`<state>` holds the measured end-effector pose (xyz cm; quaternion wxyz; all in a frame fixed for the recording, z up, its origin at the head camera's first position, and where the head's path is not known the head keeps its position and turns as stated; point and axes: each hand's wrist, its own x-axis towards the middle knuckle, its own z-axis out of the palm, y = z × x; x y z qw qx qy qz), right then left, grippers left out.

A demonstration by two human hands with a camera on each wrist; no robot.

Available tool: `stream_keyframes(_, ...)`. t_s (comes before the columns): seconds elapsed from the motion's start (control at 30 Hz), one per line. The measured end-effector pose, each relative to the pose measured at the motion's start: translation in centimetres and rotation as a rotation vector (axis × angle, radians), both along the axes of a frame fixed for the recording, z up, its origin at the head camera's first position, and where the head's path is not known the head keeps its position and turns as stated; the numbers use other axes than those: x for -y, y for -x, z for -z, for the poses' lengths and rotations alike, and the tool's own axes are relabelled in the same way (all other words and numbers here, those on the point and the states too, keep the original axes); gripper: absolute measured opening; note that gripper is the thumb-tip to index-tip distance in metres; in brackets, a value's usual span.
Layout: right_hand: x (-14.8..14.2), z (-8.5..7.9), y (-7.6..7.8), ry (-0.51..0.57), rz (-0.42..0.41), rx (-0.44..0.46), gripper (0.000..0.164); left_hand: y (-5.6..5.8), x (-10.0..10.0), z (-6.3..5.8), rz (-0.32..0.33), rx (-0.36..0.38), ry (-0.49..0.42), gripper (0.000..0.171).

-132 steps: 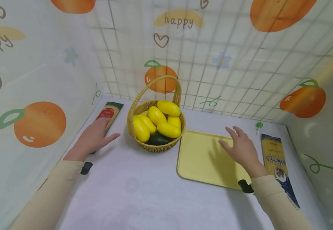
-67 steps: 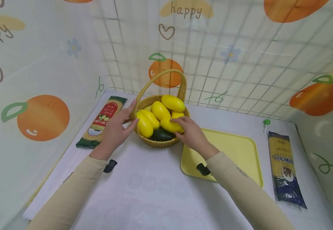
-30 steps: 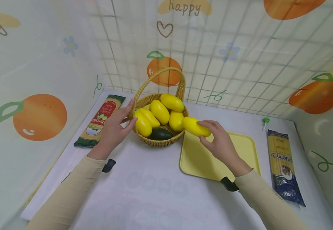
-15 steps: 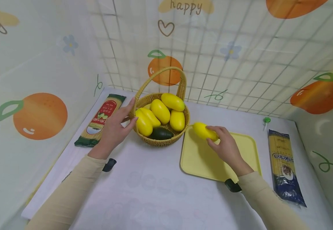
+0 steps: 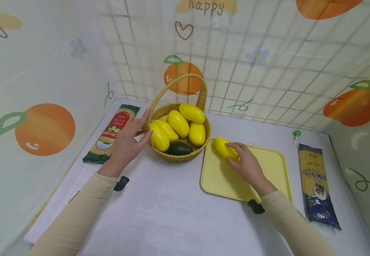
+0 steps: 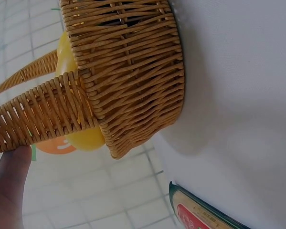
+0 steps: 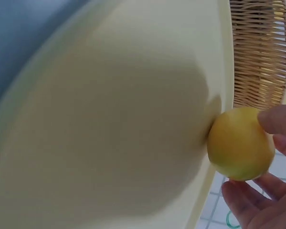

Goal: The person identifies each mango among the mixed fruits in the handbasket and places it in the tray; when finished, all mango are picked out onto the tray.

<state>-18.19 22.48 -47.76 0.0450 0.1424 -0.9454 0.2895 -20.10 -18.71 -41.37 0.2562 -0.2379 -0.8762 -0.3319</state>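
Note:
A yellow mango (image 5: 224, 148) lies low over the far left part of the yellow tray (image 5: 217, 181). My right hand (image 5: 245, 163) holds it, thumb on one side and fingers on the other; in the right wrist view the mango (image 7: 240, 143) meets the tray surface near its rim. My left hand (image 5: 128, 144) grips the wicker basket (image 5: 178, 159) at the foot of its handle, fingers behind and thumb in front. Inside the basket are several more yellow mangoes (image 5: 178, 123) and a dark green oval fruit (image 5: 179, 148).
At the left lies a green-and-red pasta packet (image 5: 113, 133). Right of the tray are a blue-ended spaghetti packet (image 5: 317, 185) and a green lollipop (image 5: 297, 133). Printed curtains with a grid behind enclose the white table (image 5: 159, 213).
My left hand has moved from over the pasta packet to the basket handle. My right hand has taken a mango from the basket, carried it right and lowered it to the tray.

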Motion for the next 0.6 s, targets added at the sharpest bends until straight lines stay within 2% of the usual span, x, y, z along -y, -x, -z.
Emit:
stream_keyframes(0.17,0.5,-0.1,0.1,0.001,-0.004,-0.006,0.044,0.0,0.1,0.0,-0.001,0.004,-0.003,0.079)
stream_keyframes(0.4,1.4,0.2,0.3,0.012,0.000,0.045,0.047,0.1,0.1,0.1,0.005,0.007,-0.003,0.079)
stream_keyframes(0.6,2.0,0.4,0.4,-0.019,0.023,-0.006,0.045,0.2,0.1,0.1,0.008,0.005,-0.007,0.079)
